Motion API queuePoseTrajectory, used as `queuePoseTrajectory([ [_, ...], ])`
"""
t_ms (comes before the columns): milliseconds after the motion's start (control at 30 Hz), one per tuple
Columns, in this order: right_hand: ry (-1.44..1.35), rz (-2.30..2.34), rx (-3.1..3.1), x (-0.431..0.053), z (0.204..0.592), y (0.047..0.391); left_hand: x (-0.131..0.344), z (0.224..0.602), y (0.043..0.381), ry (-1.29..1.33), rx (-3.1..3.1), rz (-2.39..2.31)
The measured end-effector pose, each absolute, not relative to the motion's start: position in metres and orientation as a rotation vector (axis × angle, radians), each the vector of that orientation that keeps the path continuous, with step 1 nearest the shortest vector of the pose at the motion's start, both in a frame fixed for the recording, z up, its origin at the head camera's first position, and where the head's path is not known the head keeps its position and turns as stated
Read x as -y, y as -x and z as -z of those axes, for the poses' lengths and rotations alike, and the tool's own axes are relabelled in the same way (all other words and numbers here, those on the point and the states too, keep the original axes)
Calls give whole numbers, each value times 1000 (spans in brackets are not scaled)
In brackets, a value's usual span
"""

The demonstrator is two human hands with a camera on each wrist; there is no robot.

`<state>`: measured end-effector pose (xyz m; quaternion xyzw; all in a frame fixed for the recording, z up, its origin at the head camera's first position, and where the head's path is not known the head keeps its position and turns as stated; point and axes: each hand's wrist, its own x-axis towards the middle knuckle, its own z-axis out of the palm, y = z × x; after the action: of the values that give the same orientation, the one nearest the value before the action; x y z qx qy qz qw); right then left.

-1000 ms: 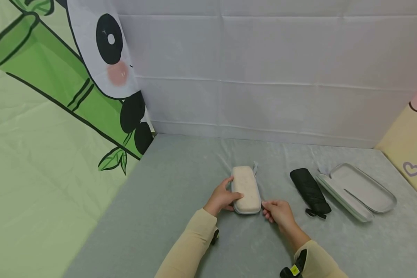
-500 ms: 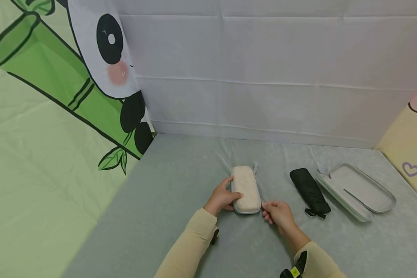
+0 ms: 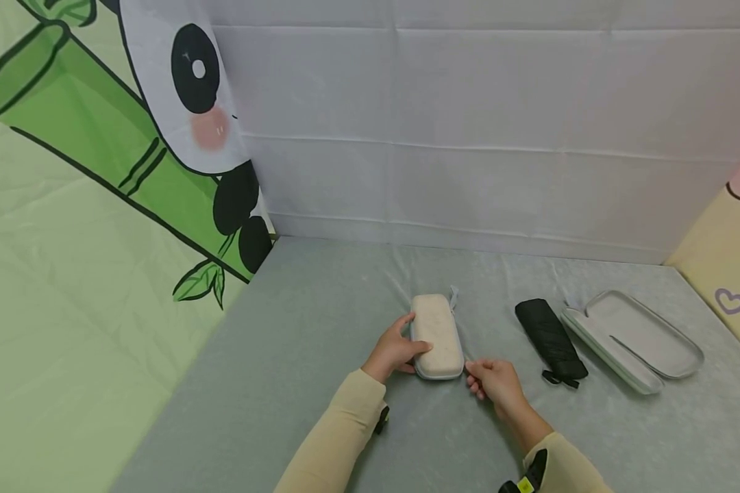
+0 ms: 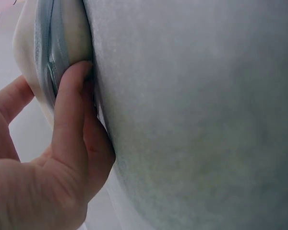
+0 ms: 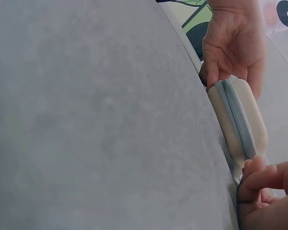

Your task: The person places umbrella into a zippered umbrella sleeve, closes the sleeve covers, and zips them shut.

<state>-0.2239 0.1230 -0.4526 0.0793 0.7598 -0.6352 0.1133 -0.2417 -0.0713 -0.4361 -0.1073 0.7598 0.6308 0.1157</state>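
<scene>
A cream zippered case [image 3: 436,325] with a grey-blue zipper [image 5: 236,117] lies on the cloth in front of me. My left hand [image 3: 391,350] holds its left side, thumb over the top and the other fingers along the side and low edge. In the left wrist view, fingertips press just below the zipper band [image 4: 44,43]. At the near right corner, my right hand [image 3: 496,383] has thumb and index finger pinched together right at the zipper line; the zipper pull between them is hidden by the fingertips.
To the right lies a folded black umbrella [image 3: 549,339] with a strap at its near end. Beside it, a pale green case [image 3: 613,352] lies open, its lid [image 3: 647,332] spread to the right. A grey cloth covers the table [image 3: 271,383]; printed fabric walls stand behind and left.
My right hand has shifted slightly toward me at the case's near right corner. The left hand and the case stay where they were.
</scene>
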Motion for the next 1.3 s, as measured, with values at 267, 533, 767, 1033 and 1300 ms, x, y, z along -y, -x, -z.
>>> queuePoseTrajectory([
  [267,-229,1846,-2255,-123,453,223,71,436,242,309,-2233,-1848],
  [533,-209,1823,-2276,-125,455,220,70,436,241,300,-2235,-1846],
  [767,-199,1780,-2324,-125,455,218,69,438,242,304,-2244,-1849],
  [1033,-161,1727,-2391,-125,455,217,69,438,243,304,-2238,-1849],
  [1300,-155,1764,-2372,-125,451,220,68,436,243,279,-2236,-1821],
])
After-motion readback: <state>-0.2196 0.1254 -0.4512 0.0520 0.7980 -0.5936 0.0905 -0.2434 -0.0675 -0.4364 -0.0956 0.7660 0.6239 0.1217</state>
